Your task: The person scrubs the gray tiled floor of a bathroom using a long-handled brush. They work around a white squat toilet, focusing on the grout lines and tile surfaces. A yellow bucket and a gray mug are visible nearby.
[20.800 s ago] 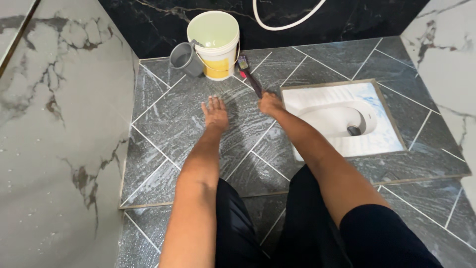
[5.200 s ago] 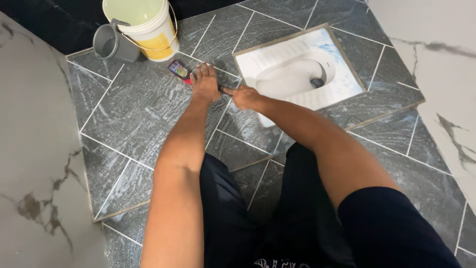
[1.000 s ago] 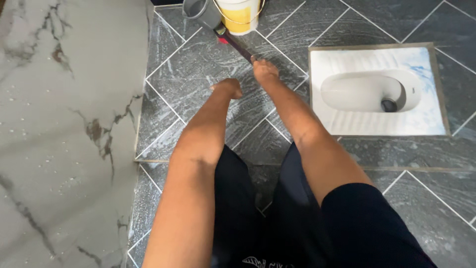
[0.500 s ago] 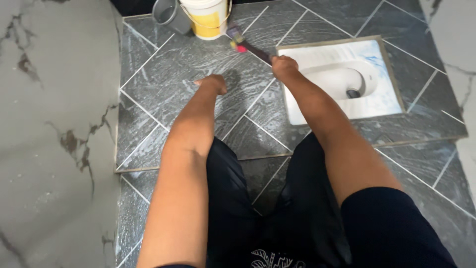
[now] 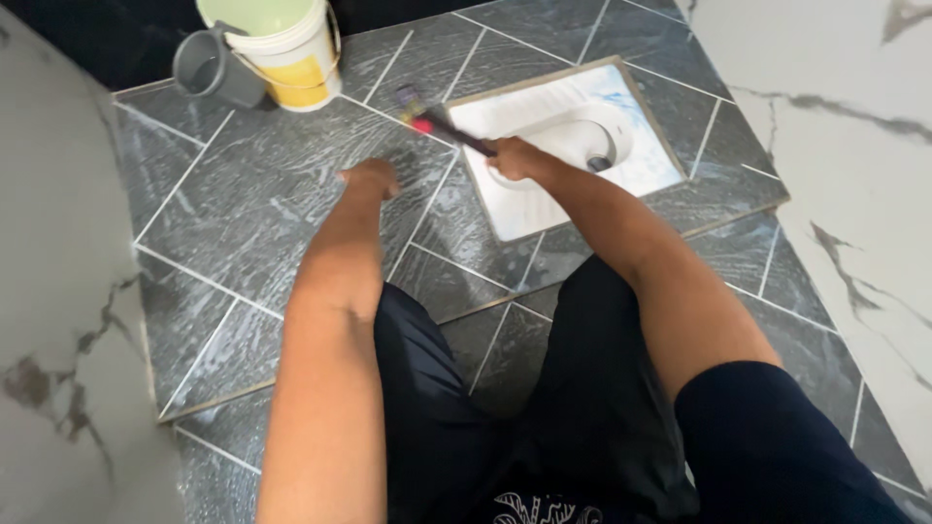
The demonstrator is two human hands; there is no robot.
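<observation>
My right hand (image 5: 513,158) grips the dark handle of a scrub brush (image 5: 433,123), whose head rests on the wet grey floor tiles (image 5: 243,209) by the near-left corner of the white squat toilet pan (image 5: 563,146). My left hand (image 5: 370,179) is curled into a loose fist with its knuckles on the soapy tiles, left of the brush, and nothing shows in it. Both forearms reach forward from my dark shorts.
A white and yellow bucket (image 5: 287,53) stands at the far left beside a grey mug (image 5: 209,73). Marble walls close in on the left (image 5: 58,291) and right (image 5: 854,146). A step edge (image 5: 466,312) crosses the floor just ahead of my knees.
Over the last second my right hand has carried the brush to the right, from near the bucket toward the corner of the toilet pan. My left hand stays fisted on the tiles.
</observation>
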